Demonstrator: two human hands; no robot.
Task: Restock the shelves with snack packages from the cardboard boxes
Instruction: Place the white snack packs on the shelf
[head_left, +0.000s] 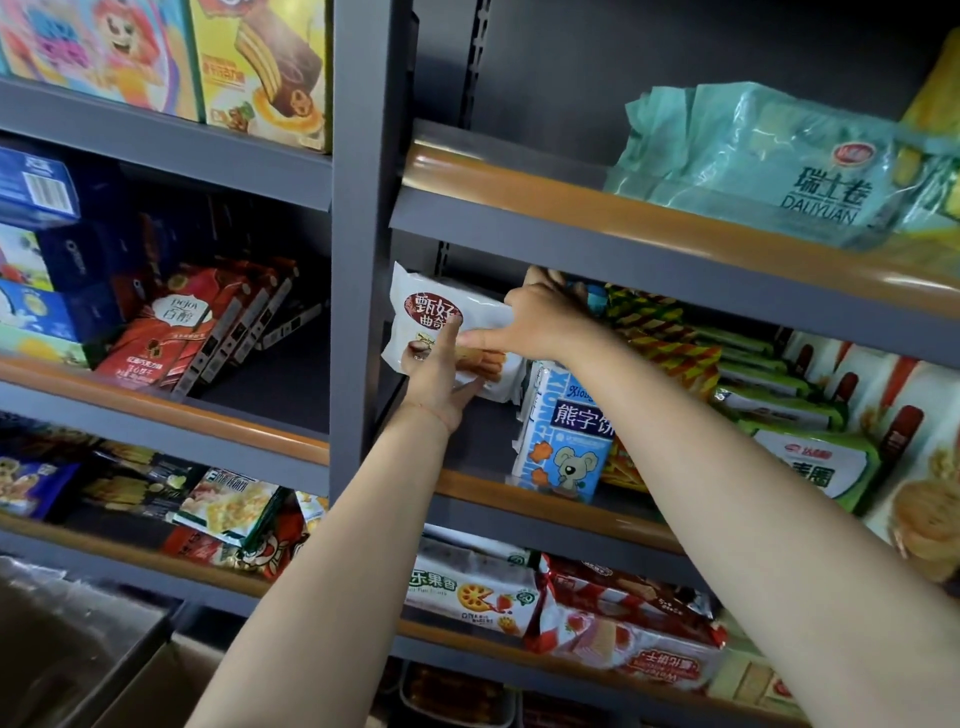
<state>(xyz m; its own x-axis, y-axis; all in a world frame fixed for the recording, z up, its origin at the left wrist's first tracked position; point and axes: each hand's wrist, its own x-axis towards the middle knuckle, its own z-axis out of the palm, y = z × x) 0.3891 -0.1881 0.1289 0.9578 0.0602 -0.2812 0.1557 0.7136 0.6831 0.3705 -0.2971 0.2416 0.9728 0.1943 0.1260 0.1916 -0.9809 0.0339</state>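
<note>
A white cookie package (415, 304) with a dark red oval label stands on edge at the left end of the middle shelf (467, 441), against the grey upright post. My left hand (439, 376) holds its front from below, fingers spread up over the label and thumb under the pack. My right hand (540, 317) grips the package's top right side, thumb along its front. A blue and white bear biscuit pack (563, 441) stands just right of it. A cardboard box (156, 686) shows at the bottom left.
Green wafer packs (779, 410) and striped packs (670, 338) fill the shelf to the right. A pale green bag (769, 166) lies on the shelf above. Red boxes (171, 332) lean in the left bay. Below are fruit cookie packs (467, 592) and strawberry wafers (623, 623).
</note>
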